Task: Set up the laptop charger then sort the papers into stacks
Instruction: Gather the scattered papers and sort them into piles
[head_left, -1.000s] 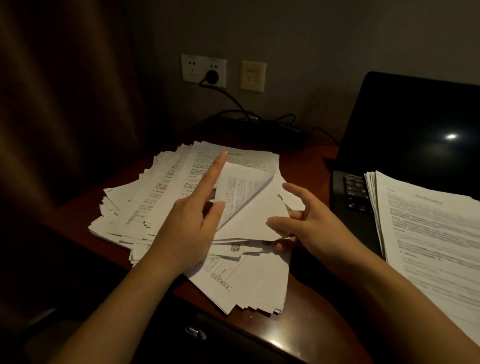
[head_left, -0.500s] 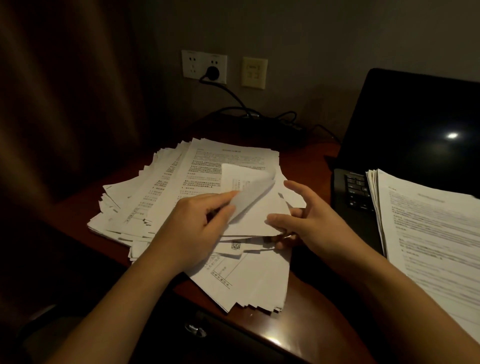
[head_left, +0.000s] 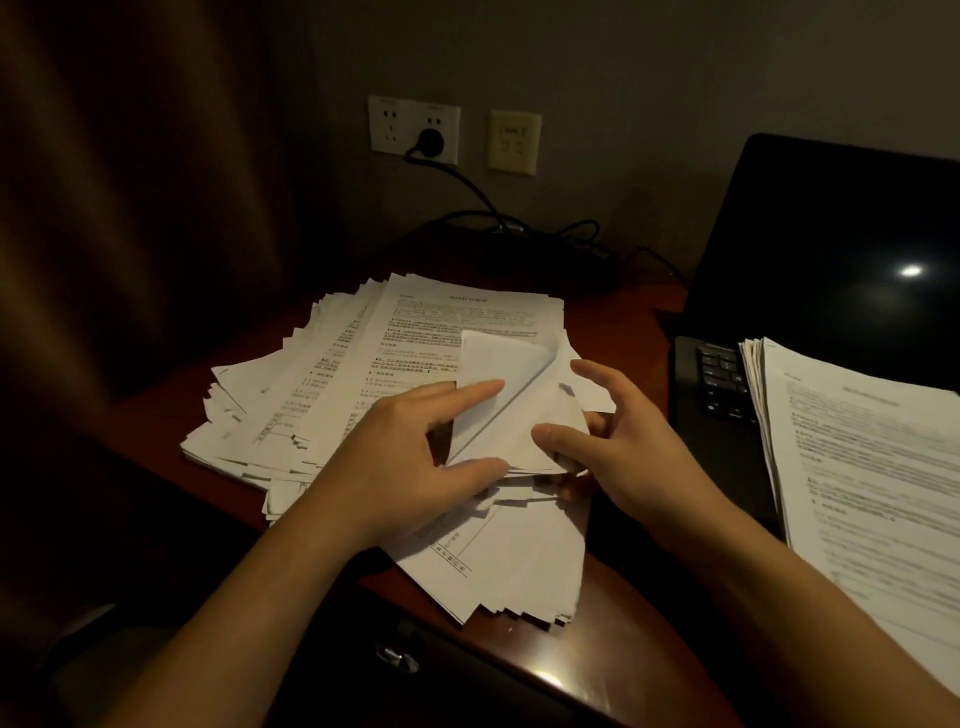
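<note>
There were two hands, one left hand (head_left: 395, 457) and one right hand (head_left: 623, 452), and two lots of papers, one loose heap (head_left: 363, 374) and one neater stack (head_left: 857, 467), plus one folded sheet (head_left: 498, 364). There was one laptop (head_left: 831, 234) and one desk (head_left: 613, 322). Wall plates numbered two, one socket plate (head_left: 395, 124) and one pale plate (head_left: 513, 141), with one black plug (head_left: 430, 141).

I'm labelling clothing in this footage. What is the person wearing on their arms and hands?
Nothing that shows. The left forearm and right forearm are bare to the frame's edge, no sleeve or cuff in view. The left hand and right hand carry no glove, and no ring, watch or bracelet can be made out, though the light is dim.
</note>
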